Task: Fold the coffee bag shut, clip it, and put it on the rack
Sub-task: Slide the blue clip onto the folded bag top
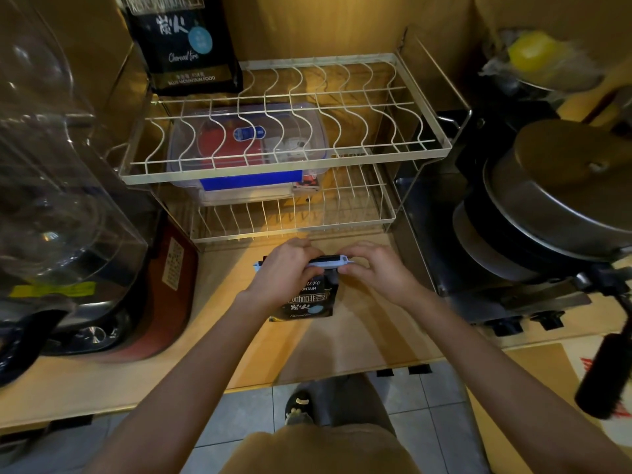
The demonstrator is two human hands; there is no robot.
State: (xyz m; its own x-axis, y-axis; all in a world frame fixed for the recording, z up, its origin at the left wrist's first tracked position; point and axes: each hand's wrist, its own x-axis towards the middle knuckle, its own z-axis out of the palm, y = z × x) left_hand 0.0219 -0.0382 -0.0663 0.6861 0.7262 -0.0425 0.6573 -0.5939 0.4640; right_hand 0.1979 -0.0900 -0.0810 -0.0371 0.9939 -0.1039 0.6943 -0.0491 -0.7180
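Observation:
A small black coffee bag (pixel 309 302) lies flat on the wooden counter just in front of the wire rack (pixel 441 145). Across its folded top sits a long pale-blue clip (pixel 330 263). My left hand (pixel 285 270) covers the bag's top left and grips the clip's left part. My right hand (pixel 371 268) pinches the clip's right end with thumb and fingers. The clip's left tip pokes out beside my left hand. I cannot tell whether the clip is snapped closed. A second, larger black coffee bag (pixel 186 46) stands upright at the upper shelf's back left.
A clear plastic box with a blue lid clasp (pixel 249 152) rests on the rack's lower shelf. Left of me stands a glass-lidded red cooker (pixel 171 285). Stacked metal pots (pixel 554 206) on a black stove fill the right, with a dark handle (pixel 605 374) sticking toward me.

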